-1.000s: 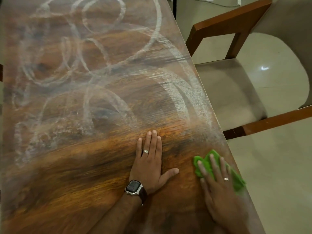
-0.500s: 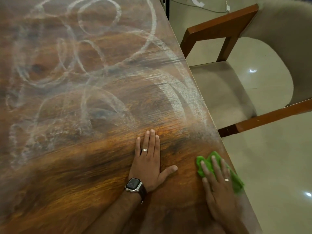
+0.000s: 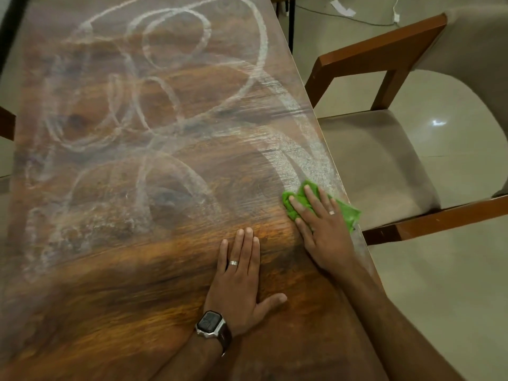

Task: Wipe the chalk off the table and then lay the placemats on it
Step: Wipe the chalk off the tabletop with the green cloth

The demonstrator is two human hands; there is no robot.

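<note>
A long wooden table point(image 3: 115, 312) carries white chalk loops and smears point(image 3: 170, 86) over its far and middle parts; the near strip shows bare brown wood. My right hand point(image 3: 321, 224) presses a crumpled green cloth point(image 3: 347, 213) flat against the table near its right edge, fingers straight, just below a dense chalk patch point(image 3: 305, 158). My left hand point(image 3: 242, 279), with a ring and a wristwatch, rests flat on the bare wood to the left of it. No placemats are in view.
A wooden armchair point(image 3: 384, 53) with a beige seat stands right beside the table's right edge. Behind it lies a glossy tiled floor point(image 3: 453, 284) with a white cable and plug point(image 3: 395, 15) at the top. A dark chair part point(image 3: 7, 122) pokes in at the left.
My right hand has slid the green cloth forward along the right edge, up to the dense chalk patch. My left hand has stayed flat in place.
</note>
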